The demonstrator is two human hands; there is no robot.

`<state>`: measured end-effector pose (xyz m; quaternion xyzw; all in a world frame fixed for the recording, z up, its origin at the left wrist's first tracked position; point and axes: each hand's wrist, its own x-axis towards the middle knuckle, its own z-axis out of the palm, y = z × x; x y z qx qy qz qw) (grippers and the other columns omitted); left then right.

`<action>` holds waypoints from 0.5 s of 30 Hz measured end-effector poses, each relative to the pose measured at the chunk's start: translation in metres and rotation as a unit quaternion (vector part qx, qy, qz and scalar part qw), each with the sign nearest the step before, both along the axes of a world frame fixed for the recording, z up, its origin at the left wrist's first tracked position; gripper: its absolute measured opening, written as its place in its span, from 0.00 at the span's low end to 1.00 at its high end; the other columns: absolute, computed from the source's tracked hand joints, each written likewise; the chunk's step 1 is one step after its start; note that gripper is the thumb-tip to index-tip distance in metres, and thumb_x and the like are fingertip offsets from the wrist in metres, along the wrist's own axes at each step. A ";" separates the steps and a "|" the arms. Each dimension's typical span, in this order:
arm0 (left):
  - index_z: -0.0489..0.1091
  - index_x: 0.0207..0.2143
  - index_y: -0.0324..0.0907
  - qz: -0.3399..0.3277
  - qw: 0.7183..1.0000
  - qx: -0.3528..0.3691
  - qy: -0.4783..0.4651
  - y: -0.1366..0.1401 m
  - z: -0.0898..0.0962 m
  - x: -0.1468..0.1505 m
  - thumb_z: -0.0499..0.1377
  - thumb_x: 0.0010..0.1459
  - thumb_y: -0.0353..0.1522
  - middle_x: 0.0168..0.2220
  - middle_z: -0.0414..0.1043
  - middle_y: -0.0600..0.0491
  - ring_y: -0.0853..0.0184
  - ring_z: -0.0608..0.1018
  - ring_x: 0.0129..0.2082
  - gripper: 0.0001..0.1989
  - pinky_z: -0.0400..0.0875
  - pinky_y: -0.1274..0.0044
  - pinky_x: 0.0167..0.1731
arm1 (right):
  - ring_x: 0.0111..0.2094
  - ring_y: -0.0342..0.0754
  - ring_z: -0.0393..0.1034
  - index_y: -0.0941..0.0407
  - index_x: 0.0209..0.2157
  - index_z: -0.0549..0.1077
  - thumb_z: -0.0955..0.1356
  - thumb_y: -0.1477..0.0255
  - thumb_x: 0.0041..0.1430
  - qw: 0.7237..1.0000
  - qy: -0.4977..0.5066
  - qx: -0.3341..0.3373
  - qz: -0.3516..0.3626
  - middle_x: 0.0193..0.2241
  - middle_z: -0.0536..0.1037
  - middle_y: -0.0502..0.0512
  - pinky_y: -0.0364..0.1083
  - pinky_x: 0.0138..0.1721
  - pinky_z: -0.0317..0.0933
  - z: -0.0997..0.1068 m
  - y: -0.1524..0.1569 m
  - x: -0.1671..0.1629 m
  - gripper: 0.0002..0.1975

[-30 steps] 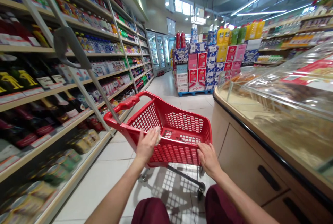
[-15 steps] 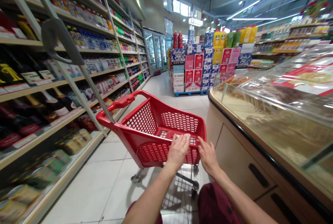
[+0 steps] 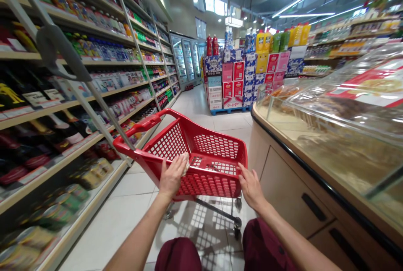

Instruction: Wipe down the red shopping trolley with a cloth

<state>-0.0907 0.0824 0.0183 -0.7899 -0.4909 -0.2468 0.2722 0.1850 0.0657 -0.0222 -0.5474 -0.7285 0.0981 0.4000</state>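
Note:
A red plastic shopping cart point(image 3: 208, 183) with perforated walls stands on the floor in front of me, its handle to the left. On the near top rim, about midway along, lies my left hand point(image 3: 172, 175). It presses a crumpled whitish cloth point(image 3: 185, 166) against the rim, and the palm hides part of the cloth. At the cart's right end my right hand point(image 3: 250, 185) has its fingers hooked over the corner of the rim. Inside, the basket shows its bare grid floor.
Shelves point(image 3: 103, 92) of bottles and cans run along the left. A wooden counter point(image 3: 283, 170) with glass panels and packaged food is close on the right. Ahead stand stacked drink cartons point(image 3: 233, 82) on a blue pallet, with glass-door fridges point(image 3: 187, 59) beyond. A grey-handled metal pole point(image 3: 59, 48) rises at left.
My left hand has slid left along the near rim with the cloth, from near the right corner to about the middle. My right hand stays at the corner.

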 end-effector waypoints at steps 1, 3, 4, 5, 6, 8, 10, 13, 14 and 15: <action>0.60 0.51 0.43 0.008 1.000 0.005 0.000 -0.002 -0.002 0.002 0.42 0.58 0.26 0.50 0.65 0.48 0.65 0.67 0.51 0.19 0.32 0.60 0.57 | 0.49 0.49 0.62 0.57 0.55 0.55 0.51 0.67 0.60 1.000 0.003 0.000 0.014 0.47 0.70 0.60 0.61 0.54 0.42 0.002 0.000 -0.006 0.22; 0.60 0.50 0.44 -0.014 1.000 0.015 0.019 -0.007 -0.010 0.030 0.44 0.59 0.28 0.50 0.65 0.50 0.67 0.67 0.50 0.18 0.33 0.63 0.58 | 0.48 0.50 0.63 0.57 0.55 0.55 0.51 0.67 0.60 0.999 0.009 0.005 0.036 0.46 0.71 0.60 0.61 0.53 0.43 0.003 0.000 -0.017 0.22; 0.60 0.51 0.45 -0.052 0.997 0.015 0.048 -0.010 -0.016 0.049 0.45 0.59 0.30 0.51 0.64 0.51 0.68 0.66 0.51 0.18 0.34 0.63 0.58 | 0.48 0.49 0.63 0.57 0.55 0.54 0.51 0.67 0.60 0.999 0.012 0.008 0.042 0.46 0.71 0.59 0.61 0.53 0.44 0.002 0.000 -0.021 0.22; 0.60 0.51 0.46 -0.078 0.995 0.019 0.064 -0.012 -0.021 0.068 0.45 0.59 0.31 0.52 0.64 0.51 0.68 0.64 0.53 0.17 0.34 0.63 0.58 | 0.47 0.49 0.64 0.57 0.56 0.53 0.51 0.68 0.61 0.999 0.016 0.011 0.044 0.46 0.71 0.59 0.60 0.53 0.45 0.002 0.000 -0.023 0.22; 0.60 0.50 0.46 -0.091 0.993 0.024 0.070 -0.013 -0.024 0.082 0.45 0.59 0.32 0.52 0.63 0.52 0.68 0.64 0.53 0.17 0.34 0.63 0.58 | 0.47 0.49 0.64 0.56 0.56 0.53 0.51 0.68 0.61 0.999 0.017 0.014 0.043 0.46 0.71 0.59 0.59 0.53 0.46 0.001 -0.001 -0.024 0.22; 0.61 0.50 0.46 -0.113 0.990 0.026 0.077 -0.015 -0.024 0.087 0.45 0.59 0.31 0.51 0.64 0.52 0.68 0.64 0.53 0.17 0.34 0.63 0.58 | 0.46 0.49 0.65 0.57 0.56 0.52 0.51 0.68 0.61 0.999 0.013 0.016 0.041 0.45 0.71 0.60 0.58 0.52 0.47 -0.002 -0.003 -0.019 0.22; 0.61 0.49 0.46 -0.100 0.993 0.023 0.063 -0.014 -0.018 0.062 0.44 0.58 0.29 0.50 0.66 0.52 0.69 0.66 0.52 0.17 0.34 0.64 0.58 | 0.45 0.49 0.66 0.57 0.57 0.52 0.52 0.68 0.61 0.999 0.001 0.014 0.045 0.43 0.73 0.59 0.58 0.52 0.47 -0.003 -0.006 -0.013 0.23; 0.61 0.50 0.47 -0.004 0.999 0.031 0.003 -0.013 -0.007 0.014 0.43 0.58 0.26 0.49 0.67 0.51 0.67 0.68 0.49 0.19 0.32 0.61 0.57 | 0.45 0.49 0.66 0.57 0.57 0.51 0.52 0.68 0.61 0.999 -0.016 0.014 0.038 0.41 0.74 0.59 0.59 0.52 0.46 -0.003 -0.010 -0.013 0.23; 0.61 0.50 0.47 0.013 0.999 0.035 -0.008 -0.014 -0.006 0.008 0.43 0.58 0.26 0.49 0.67 0.50 0.66 0.69 0.49 0.19 0.32 0.61 0.57 | 0.45 0.50 0.65 0.57 0.57 0.51 0.52 0.68 0.61 0.999 -0.021 0.018 0.029 0.42 0.73 0.59 0.60 0.52 0.45 -0.002 -0.010 -0.017 0.23; 0.61 0.49 0.47 0.012 0.999 0.037 -0.011 -0.015 -0.007 0.008 0.43 0.58 0.27 0.49 0.67 0.51 0.66 0.68 0.49 0.18 0.32 0.61 0.57 | 0.46 0.50 0.65 0.57 0.57 0.52 0.52 0.68 0.61 0.999 -0.028 0.025 0.022 0.43 0.73 0.60 0.60 0.52 0.44 -0.001 -0.011 -0.022 0.23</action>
